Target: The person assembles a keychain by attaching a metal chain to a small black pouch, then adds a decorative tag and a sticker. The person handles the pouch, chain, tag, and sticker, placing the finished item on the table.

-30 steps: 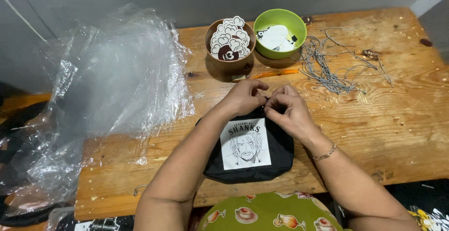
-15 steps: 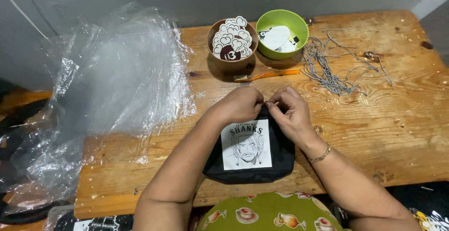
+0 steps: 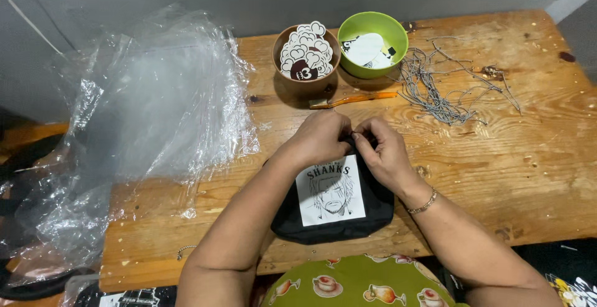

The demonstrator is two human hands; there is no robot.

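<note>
A small black fabric pouch [image 3: 336, 210] with a white printed portrait panel lies flat at the surface's near edge.

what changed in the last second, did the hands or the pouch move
Hardly anything. The left hand and right hand stay pinched together at the top edge of the black pouch, with only slight finger shifts; nothing was picked up or let go. The pouch lies in the same spot on the wooden table. The brown bowl, green bowl, orange tool, chain pile and plastic bags are unmoved.
</note>
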